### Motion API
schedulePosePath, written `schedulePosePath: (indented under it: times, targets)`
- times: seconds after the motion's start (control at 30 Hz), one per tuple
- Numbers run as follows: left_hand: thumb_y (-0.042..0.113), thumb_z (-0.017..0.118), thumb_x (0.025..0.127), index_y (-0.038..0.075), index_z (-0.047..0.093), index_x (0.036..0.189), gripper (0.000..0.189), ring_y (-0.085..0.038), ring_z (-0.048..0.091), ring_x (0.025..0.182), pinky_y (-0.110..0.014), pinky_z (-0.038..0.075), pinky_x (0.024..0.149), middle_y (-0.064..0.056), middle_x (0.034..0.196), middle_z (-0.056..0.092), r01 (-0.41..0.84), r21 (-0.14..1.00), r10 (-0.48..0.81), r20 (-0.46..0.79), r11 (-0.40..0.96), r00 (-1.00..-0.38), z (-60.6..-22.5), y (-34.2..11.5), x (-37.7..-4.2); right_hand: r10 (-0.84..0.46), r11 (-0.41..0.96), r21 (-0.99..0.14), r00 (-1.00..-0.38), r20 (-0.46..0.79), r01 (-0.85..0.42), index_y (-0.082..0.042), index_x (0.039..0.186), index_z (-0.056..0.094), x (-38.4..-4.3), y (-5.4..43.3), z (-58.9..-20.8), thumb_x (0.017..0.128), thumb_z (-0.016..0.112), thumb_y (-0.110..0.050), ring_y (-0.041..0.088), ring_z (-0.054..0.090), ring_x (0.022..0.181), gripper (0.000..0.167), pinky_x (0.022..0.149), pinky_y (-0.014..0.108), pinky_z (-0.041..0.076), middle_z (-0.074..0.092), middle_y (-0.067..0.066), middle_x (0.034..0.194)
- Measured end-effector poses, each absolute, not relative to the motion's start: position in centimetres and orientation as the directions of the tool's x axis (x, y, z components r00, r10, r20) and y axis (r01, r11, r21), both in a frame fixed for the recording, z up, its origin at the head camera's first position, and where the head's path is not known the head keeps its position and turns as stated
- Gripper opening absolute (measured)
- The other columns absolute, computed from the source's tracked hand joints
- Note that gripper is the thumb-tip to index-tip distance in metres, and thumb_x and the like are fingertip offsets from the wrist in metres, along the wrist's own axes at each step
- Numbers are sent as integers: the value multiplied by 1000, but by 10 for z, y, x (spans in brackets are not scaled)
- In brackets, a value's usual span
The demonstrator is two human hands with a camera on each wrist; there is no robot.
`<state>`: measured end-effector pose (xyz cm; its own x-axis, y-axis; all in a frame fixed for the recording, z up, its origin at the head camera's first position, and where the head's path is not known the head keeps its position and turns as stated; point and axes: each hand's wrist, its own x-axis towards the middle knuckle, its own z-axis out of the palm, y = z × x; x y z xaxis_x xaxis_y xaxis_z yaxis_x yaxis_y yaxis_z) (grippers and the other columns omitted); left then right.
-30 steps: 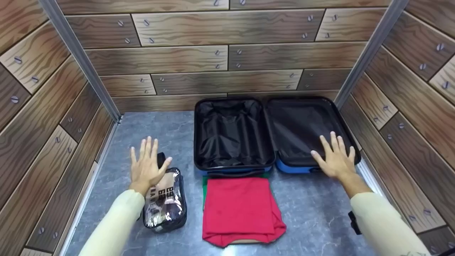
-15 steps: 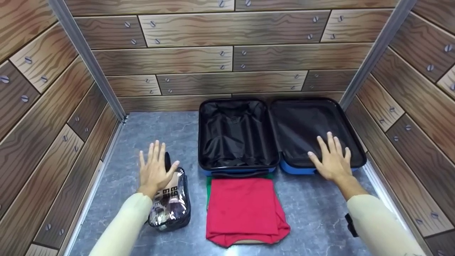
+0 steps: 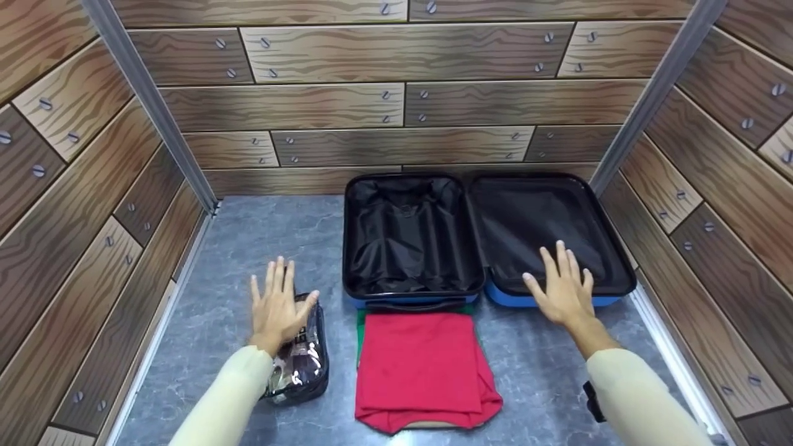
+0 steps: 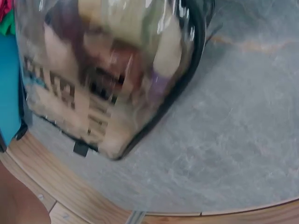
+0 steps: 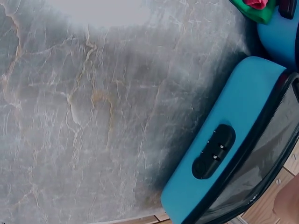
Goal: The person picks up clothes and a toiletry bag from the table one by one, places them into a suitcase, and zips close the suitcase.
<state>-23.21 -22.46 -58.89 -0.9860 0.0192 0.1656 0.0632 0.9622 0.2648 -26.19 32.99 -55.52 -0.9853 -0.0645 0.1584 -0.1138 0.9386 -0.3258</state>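
In the head view my left hand (image 3: 277, 310) is spread flat above a clear toiletry bag (image 3: 300, 365) with black trim, hiding part of it. Bottles and other small items show through the bag's plastic in the left wrist view. My right hand (image 3: 564, 294), fingers straight and apart, hovers over the near edge of the open suitcase's right half (image 3: 533, 217). Neither hand holds anything. The suitcase's left half (image 3: 406, 235) has a black lining, and its shell is blue. A folded red cloth (image 3: 421, 365) lies before it, with green fabric (image 3: 362, 322) peeking out underneath.
Grey marbled floor (image 3: 272, 229) spreads around the things. Wood-patterned walls (image 3: 334, 105) stand at the back and both sides, with the suitcase close to the back and right ones. A combination lock (image 5: 214, 151) sits on the suitcase's side.
The left hand has moved slightly right and down, covering more of the toiletry bag. The right hand has shifted left and a little nearer. The suitcase, cloth and bag stay put.
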Motion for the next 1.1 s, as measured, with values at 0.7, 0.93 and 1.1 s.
schedulePosePath:
  times: [0.7,0.93,1.1]
  targets:
    - [73,47,90,12,23,159,96,-47,6,152,-73,3,113,-13,168,12,-35,296,-94,190,955,-977,-647,-215,-213,-44,927,-360,-983,176,-106,-2,151,33,-267,306,-598,102,45,-48,46,17,147,68,111,72,10,19,25,160]
    - [82,51,80,18,31,157,102,-53,17,147,-83,5,105,-14,165,22,-105,259,-148,154,960,-977,-669,-212,-208,-103,937,-289,-947,303,-195,4,112,52,-278,293,-623,99,54,-38,49,42,115,43,106,62,24,45,27,120]
    - [85,49,78,20,32,157,103,-50,19,149,-83,3,104,-11,165,25,-96,254,-131,124,962,-984,-668,-209,-211,-111,960,-223,-961,252,-169,4,104,49,-279,292,-636,100,53,-35,52,43,104,39,93,63,30,46,29,108]
